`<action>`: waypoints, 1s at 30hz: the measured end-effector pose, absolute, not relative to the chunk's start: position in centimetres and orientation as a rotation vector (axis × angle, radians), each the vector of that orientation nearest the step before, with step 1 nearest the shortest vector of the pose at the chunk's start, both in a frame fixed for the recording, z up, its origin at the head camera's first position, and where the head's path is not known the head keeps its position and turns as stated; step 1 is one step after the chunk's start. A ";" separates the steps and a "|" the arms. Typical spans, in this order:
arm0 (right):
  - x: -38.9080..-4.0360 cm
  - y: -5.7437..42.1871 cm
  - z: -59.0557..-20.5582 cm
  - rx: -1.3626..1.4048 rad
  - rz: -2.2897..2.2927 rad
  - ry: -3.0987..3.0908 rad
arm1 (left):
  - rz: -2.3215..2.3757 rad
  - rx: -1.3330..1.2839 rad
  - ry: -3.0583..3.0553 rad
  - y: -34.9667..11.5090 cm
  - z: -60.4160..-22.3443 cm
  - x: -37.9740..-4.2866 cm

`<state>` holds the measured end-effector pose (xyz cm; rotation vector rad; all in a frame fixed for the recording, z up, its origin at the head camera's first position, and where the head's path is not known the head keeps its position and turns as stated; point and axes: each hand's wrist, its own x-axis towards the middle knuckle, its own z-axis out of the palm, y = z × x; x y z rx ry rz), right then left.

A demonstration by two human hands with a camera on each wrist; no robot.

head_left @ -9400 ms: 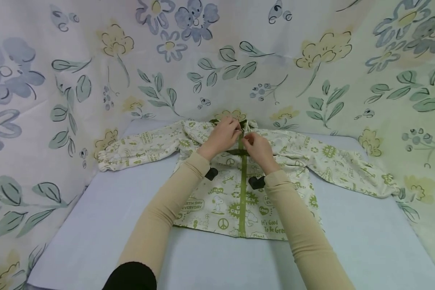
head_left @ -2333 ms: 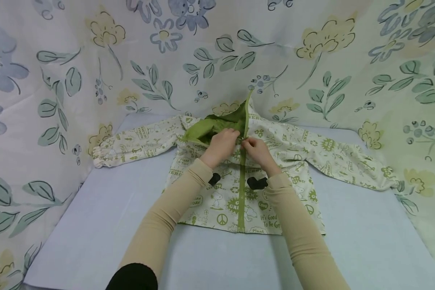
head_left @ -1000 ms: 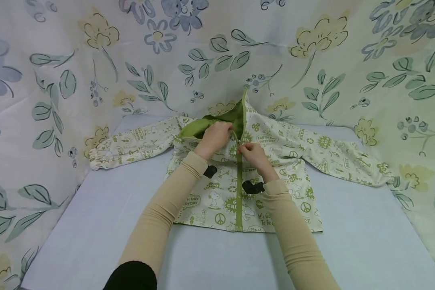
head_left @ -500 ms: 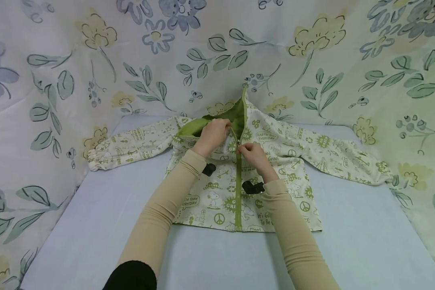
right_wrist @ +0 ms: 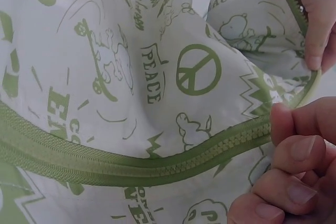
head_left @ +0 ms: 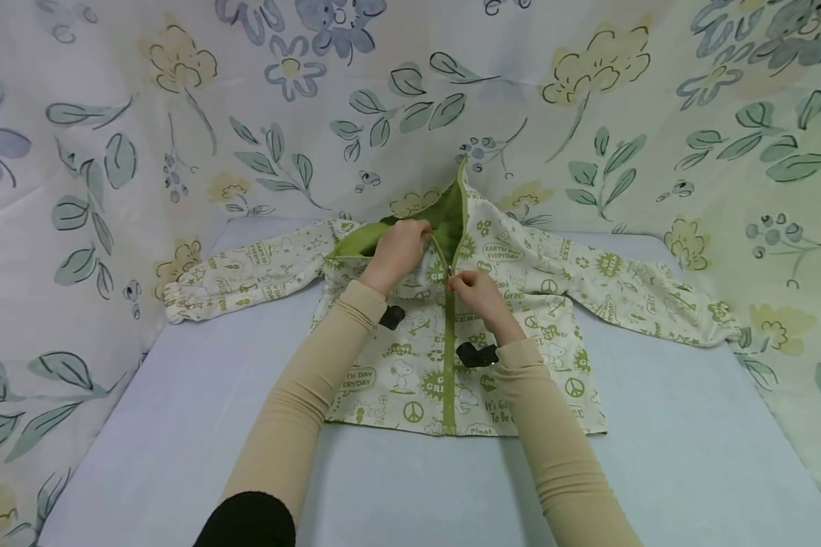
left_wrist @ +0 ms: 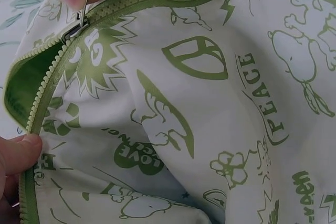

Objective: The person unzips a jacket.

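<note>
A white jacket (head_left: 404, 357) with green prints lies front up, sleeves spread to both sides. Its green zipper (head_left: 449, 357) is closed from the hem up to the chest. Above that the front gapes, showing the green lining (head_left: 451, 216). My left hand (head_left: 398, 254) pinches the toothed edge on the left side of the opening; in the left wrist view, its thumb (left_wrist: 23, 150) presses the teeth. At the bottom of the gap, my right hand (head_left: 480, 295) pinches the zipper pull, just below the metal slider (left_wrist: 73, 30). In the right wrist view its fingers hide the slider.
The jacket lies on a white tabletop (head_left: 178, 456). Behind and to the sides hangs a floral cloth (head_left: 410, 76), with the raised collar tip in front of it. Small black devices (head_left: 477, 354) sit at both wrists. A black band (head_left: 246, 520) circles the left arm.
Since the oldest frame, the upper front has come unzipped and the lining shows. Over the last seconds my left hand has drawn its edge leftward; my right hand stays almost still at the slider.
</note>
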<state>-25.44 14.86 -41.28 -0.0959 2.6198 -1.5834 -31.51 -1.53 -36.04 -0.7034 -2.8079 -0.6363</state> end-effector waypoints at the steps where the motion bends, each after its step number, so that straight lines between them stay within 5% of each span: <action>1: -25.4 14.9 -41.3 -0.099 -1.585 2.619 | -0.645 -0.700 -2.812 -1.5 -36.0 -31.5; 30: -25.4 15.1 -42.4 -0.082 -1.536 2.573 | -0.723 -0.661 -2.753 -2.0 -35.6 -31.8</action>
